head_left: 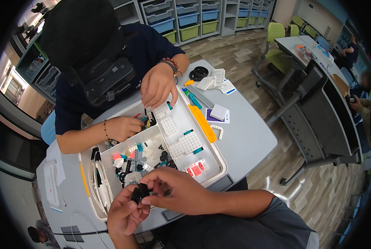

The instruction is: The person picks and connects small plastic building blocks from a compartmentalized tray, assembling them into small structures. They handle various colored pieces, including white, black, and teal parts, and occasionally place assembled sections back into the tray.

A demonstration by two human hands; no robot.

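Observation:
Near the close edge of a white divided storage tray (221, 169), my left hand (125, 212) pinches a small black building piece (135, 196). My right hand (175, 189) grips another black piece (143, 190) right beside it; whether the two are joined I cannot tell. Below them, one compartment holds a heap of mixed building parts (137, 159) in white, grey, black, teal and coral. White studded plates (185, 145) lie in the long compartment on the right, with a white-and-coral part (197, 167) at its near end.
Across the tray, a co-worker's hands (123, 128) reach into the parts. White cables (97, 178) fill the left compartment. Black wheels (199, 73), white blocks (218, 112) and grey beams (200, 97) lie on the grey table (252, 137). A folded black table (318, 112) stands at right.

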